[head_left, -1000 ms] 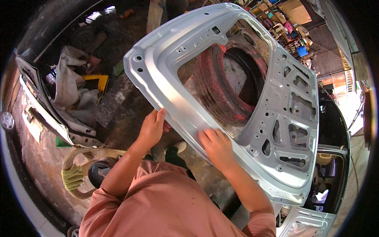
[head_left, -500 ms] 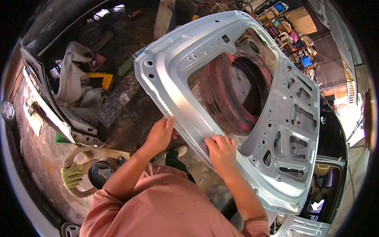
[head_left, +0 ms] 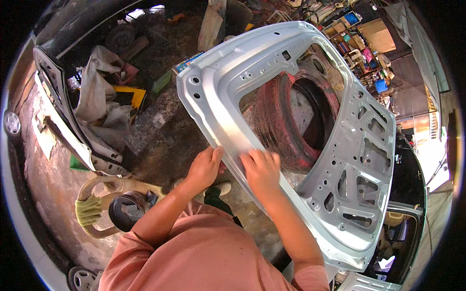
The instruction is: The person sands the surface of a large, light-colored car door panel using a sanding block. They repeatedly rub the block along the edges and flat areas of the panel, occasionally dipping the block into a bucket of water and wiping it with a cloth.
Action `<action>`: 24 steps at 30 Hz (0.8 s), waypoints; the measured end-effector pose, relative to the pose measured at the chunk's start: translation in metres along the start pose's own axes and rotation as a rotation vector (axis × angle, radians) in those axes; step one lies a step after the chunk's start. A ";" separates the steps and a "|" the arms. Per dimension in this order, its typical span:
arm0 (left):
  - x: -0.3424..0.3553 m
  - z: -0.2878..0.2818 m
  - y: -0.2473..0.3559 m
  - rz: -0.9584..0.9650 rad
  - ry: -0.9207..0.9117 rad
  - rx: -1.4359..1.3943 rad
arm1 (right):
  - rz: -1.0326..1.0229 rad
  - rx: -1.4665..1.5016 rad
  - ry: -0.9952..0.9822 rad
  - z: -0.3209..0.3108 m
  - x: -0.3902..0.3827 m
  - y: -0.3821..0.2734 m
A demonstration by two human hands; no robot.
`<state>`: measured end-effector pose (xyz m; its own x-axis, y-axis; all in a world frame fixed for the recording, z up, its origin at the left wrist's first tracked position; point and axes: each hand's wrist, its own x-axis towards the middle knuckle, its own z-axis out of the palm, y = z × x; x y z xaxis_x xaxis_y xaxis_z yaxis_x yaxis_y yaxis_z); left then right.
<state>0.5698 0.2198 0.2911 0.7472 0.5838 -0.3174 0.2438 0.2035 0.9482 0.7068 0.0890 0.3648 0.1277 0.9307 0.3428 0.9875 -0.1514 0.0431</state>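
A bare silver car tailgate panel (head_left: pixel 225 116), with a large window opening and many cutouts, fills the middle and right, tilted. My left hand (head_left: pixel 206 167) grips its near edge, thumb over the rim and fingers partly hidden underneath. My right hand (head_left: pixel 259 172) rests on the wide border beside the opening, slightly to the right of my left hand, its fingers bent; whatever may be under them is hidden. Through the opening shows a large, red-stained tyre (head_left: pixel 272 114).
White-edged panels (head_left: pixel 82 153), crumpled sheeting (head_left: pixel 94 77) and a yellow frame (head_left: pixel 136 99) lie at left. A beige curved object with yellow cloth (head_left: pixel 88 210) and a dark round container (head_left: pixel 121 213) are lower left. Cluttered shelving (head_left: pixel 361 53) stands upper right, a dark car body (head_left: pixel 407 174) at right.
The panel and surroundings sit further right and down in the picture. My right hand has slid up-left along the panel's border, nearer my left hand, which keeps its grip.
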 end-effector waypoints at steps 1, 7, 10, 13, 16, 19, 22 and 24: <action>0.000 0.001 0.000 -0.009 -0.007 0.001 | 0.001 -0.017 -0.018 -0.009 -0.028 0.006; -0.003 0.004 0.003 0.003 -0.011 0.012 | -0.056 -0.025 -0.003 -0.002 -0.012 0.007; -0.005 0.004 0.010 -0.002 0.008 0.029 | -0.069 0.033 0.013 0.027 0.063 -0.006; -0.006 0.001 0.013 0.009 0.011 0.063 | -0.059 -0.056 -0.012 0.046 0.105 -0.014; -0.004 -0.002 0.003 0.009 -0.020 0.006 | -0.056 -0.036 0.003 0.044 0.101 -0.014; -0.006 -0.012 0.007 0.012 -0.040 -0.030 | -0.051 0.024 0.053 0.021 0.039 -0.004; -0.019 -0.029 0.019 0.104 0.089 0.312 | 0.008 -0.052 -0.030 -0.012 -0.041 0.009; -0.017 -0.043 0.029 0.277 0.298 0.577 | 0.050 -0.083 -0.120 -0.039 -0.080 0.013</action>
<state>0.5375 0.2492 0.3242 0.6480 0.7612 0.0250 0.4198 -0.3843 0.8222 0.7060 -0.0005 0.3746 0.1916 0.9537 0.2320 0.9693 -0.2209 0.1078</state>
